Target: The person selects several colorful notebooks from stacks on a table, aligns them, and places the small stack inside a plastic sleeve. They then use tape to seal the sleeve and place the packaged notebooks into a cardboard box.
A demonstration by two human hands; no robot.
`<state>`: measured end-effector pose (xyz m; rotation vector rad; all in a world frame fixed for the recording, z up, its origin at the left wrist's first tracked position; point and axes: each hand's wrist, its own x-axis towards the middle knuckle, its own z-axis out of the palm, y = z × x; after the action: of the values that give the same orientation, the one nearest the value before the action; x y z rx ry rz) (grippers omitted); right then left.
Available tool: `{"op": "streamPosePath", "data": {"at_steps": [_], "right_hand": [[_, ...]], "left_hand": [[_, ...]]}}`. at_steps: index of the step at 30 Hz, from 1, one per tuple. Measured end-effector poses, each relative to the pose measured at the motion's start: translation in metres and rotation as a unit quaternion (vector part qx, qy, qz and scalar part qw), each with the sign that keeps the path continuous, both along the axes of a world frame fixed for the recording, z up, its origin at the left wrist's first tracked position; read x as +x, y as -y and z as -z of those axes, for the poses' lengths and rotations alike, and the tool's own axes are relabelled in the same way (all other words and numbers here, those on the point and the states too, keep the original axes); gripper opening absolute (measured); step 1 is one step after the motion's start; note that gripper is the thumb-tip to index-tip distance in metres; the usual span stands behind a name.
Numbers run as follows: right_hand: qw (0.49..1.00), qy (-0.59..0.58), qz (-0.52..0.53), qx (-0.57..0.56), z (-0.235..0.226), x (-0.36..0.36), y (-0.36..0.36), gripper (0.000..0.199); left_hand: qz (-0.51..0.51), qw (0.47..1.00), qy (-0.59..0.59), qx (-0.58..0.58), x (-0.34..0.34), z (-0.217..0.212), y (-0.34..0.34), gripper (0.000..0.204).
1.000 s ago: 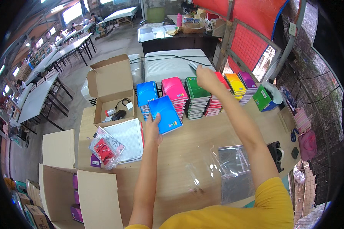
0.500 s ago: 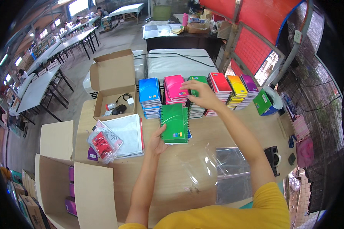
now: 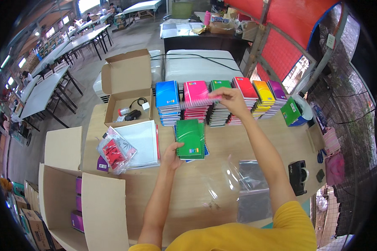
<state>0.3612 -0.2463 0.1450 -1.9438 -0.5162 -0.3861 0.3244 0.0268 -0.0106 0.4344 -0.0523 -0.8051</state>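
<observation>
1. Green is covering the top of what the left hand (image 3: 170, 156) is holding: a green notebook (image 3: 189, 140) is lying face up, spiral-bound, with a blue notebook (image 3: 207, 149) peeking out beneath it at the right.
2. That hand is clasping the notebooks by their left edge, its thumb pressing on the cover and its other fingers mostly hiding; how many notebooks it is holding, I cannot tell.
3. Farther off, the right hand (image 3: 232, 101) is closing its fingertips on the right end of a pink notebook (image 3: 197, 101), which is blurring and showing nearly edge-on.
4. This notebook is hovering or resting at the front of the pink stack (image 3: 195, 88); whether it is touching, I cannot tell.
5. Blue stack (image 3: 166, 93) is standing left of the pink one; green stack (image 3: 219, 85), red stack (image 3: 244, 87), yellow stack (image 3: 263, 91) and purple stack (image 3: 277, 90) are following to the right.
6. Clear plastic bags (image 3: 254, 207) are lying flat on the table (image 3: 184, 201), beneath the right forearm and beside a black tape dispenser (image 3: 296, 178).
</observation>
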Motion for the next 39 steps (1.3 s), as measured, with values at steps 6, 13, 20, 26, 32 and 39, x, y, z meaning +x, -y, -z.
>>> {"op": "streamPosePath", "data": {"at_steps": [6,13,20,26,32,39], "right_hand": [[0.973,-0.025,-0.225,-0.054,0.021,-0.047,0.012,0.020],[0.993,-0.028,0.081,-0.085,0.039,-0.052,0.048,0.047],[0.782,0.137,0.426,-0.434,0.069,-0.022,0.152,0.032],[0.902,0.132,0.368,-0.183,0.042,-0.043,0.151,0.031],[0.960,0.146,0.217,-0.101,0.010,-0.135,0.043,0.027],[0.984,0.025,-0.122,-0.123,0.026,-0.109,0.064,0.022]], "left_hand": [[0.091,0.987,-0.068,-0.113,-0.026,-0.004,0.042,0.047],[0.091,0.994,-0.050,-0.042,-0.046,-0.009,0.047,0.046],[0.065,0.996,-0.054,0.029,-0.034,-0.012,0.075,0.039],[0.021,0.997,-0.061,0.042,-0.027,-0.013,0.096,0.039],[-0.027,0.997,0.018,0.067,-0.031,-0.013,0.106,0.044],[0.162,0.985,-0.041,-0.053,-0.050,-0.017,0.099,0.054]]}}
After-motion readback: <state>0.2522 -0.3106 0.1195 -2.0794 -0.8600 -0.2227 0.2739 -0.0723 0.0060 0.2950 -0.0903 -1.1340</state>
